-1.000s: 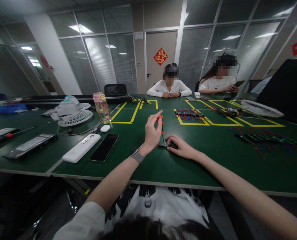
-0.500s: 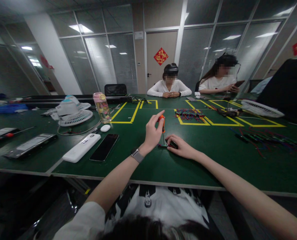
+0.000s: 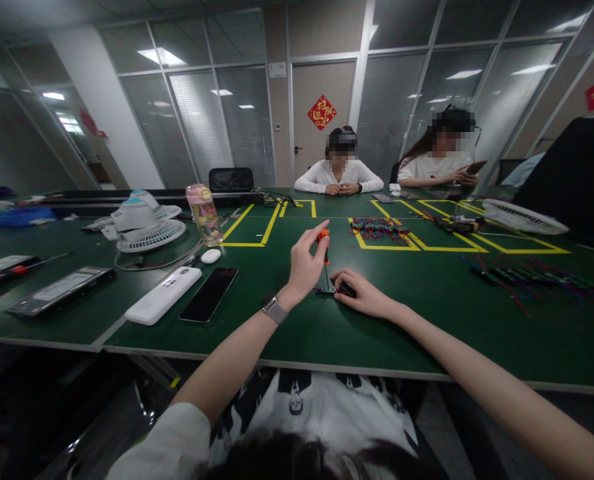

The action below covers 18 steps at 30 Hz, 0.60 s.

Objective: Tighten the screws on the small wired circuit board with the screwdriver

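Note:
My left hand (image 3: 307,261) is closed on the orange-and-black handle of a screwdriver (image 3: 327,251), thumb and fingers around its upper part. The screwdriver stands nearly upright, its thin shaft reaching down to a small green circuit board (image 3: 325,291) low on the table. My right hand (image 3: 359,293) grips the board's right end, with a black part under the fingers. The contact between the tip and the board is too small to make out.
Wired boards (image 3: 381,229) lie by yellow tape, with more wired boards (image 3: 541,275) at right. To the left are a black phone (image 3: 209,295), a white power bank (image 3: 164,295), a bottle (image 3: 205,215) and a white fan (image 3: 149,227). Two people sit across the green table (image 3: 287,343).
Almost nothing differs. My left hand stays at the screwdriver handle and my right hand stays on the board.

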Available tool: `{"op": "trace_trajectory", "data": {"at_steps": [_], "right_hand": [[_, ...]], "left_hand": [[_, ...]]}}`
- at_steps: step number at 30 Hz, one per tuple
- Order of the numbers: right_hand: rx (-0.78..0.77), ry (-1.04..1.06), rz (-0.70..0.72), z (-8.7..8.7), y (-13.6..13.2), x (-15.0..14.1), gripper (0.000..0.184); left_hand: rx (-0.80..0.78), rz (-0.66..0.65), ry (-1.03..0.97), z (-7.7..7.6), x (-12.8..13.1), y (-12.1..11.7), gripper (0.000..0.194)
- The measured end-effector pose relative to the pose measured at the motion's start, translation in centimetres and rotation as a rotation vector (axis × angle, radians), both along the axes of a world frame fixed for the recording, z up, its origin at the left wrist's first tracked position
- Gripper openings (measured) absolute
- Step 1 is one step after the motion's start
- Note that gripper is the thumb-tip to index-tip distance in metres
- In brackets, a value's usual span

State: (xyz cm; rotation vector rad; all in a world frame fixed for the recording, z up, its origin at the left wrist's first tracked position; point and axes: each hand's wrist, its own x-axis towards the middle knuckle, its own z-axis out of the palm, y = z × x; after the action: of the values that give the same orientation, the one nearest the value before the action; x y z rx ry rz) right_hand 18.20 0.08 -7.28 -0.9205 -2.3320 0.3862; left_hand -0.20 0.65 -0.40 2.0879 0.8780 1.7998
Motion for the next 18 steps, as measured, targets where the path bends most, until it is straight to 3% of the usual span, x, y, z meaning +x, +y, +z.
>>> {"op": "trace_trajectory", "data": {"at_steps": [4, 11, 18], "right_hand": [[0.005, -0.003, -0.002, -0.05, 0.08, 0.02, 0.007], [0.007, 0.013, -0.002, 0.06, -0.04, -0.03, 0.007], [-0.004, 0.006, -0.007, -0.20, 0.16, 0.02, 0.007]], "left_hand": [[0.047, 0.083, 0.017, 0.26, -0.08, -0.48, 0.022], [0.059, -0.012, 0.016, 0.07, 0.11, -0.52, 0.033], [0.093, 0.122, -0.005, 0.28, 0.05, -0.73, 0.023]]}}
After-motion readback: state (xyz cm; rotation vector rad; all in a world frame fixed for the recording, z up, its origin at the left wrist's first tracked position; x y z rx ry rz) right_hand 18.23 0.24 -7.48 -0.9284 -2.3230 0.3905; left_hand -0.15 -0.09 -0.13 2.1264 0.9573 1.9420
